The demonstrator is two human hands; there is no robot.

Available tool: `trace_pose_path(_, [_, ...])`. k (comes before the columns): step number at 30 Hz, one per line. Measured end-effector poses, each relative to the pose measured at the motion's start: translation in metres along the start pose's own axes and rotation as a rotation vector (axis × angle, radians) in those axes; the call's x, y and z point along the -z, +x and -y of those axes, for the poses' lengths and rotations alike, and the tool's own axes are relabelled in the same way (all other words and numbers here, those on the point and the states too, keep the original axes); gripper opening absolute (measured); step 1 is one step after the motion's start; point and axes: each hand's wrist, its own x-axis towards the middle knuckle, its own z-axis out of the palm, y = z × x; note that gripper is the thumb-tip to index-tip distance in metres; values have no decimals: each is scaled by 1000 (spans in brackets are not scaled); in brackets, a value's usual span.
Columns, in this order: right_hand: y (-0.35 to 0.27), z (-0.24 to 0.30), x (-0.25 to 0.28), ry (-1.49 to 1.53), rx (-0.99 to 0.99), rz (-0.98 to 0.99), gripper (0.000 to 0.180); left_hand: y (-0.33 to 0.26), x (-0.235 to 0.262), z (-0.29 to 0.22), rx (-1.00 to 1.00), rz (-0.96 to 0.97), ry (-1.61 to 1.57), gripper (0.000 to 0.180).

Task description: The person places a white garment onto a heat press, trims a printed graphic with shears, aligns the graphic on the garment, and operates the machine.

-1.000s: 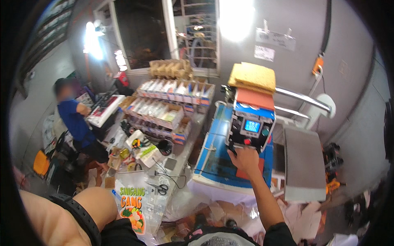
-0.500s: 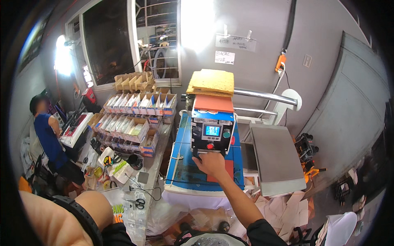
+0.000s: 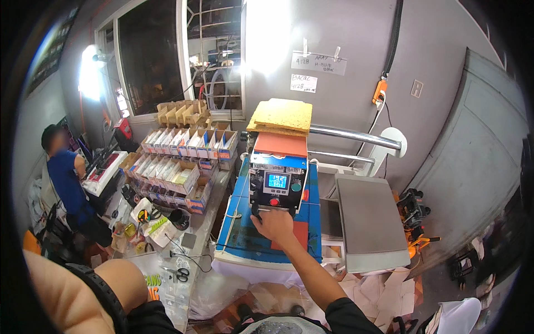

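Note:
My right hand (image 3: 274,224) is closed around the black front handle of a heat press (image 3: 278,189). The press head has a small lit blue screen, a green knob and a red button. On top lie an orange-red pad (image 3: 281,145) and a stack of yellow spongy sheets (image 3: 282,117). Below the head is a blue padded bed (image 3: 233,234), with a red-orange piece (image 3: 300,231) partly under my wrist. My left hand (image 3: 58,292) is raised close to the camera at the lower left, with a black wristband; its fingers are out of sight.
A grey flat platen (image 3: 372,222) stands right of the press. To the left, a table carries divided boxes of packets (image 3: 183,142), scissors (image 3: 182,274), a black cup (image 3: 179,219) and tape. A person in blue (image 3: 67,172) works at the far left. Cardboard pieces (image 3: 384,298) litter the floor.
The view has shifted a little, so the press, its bed and my right hand appear farther left. My right hand keeps its grip on the handle.

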Motion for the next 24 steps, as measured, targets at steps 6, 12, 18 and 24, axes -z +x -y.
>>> trace_pose_path(6, [4,-6,-7,22,-46,58,43,-46,-78,59,181,-163,201,25])
trace_pose_path(12, [4,-3,-28,183,-2,-95,27,-197,-204,155,770,248,93,12])
trace_pose_path(18, [-12,-32,-69,584,19,-268,18,-208,-249,166,498,279,310,16])
trace_pose_path(24, [-15,-39,-66,555,81,-150,21,-222,-267,169,604,263,286,21])
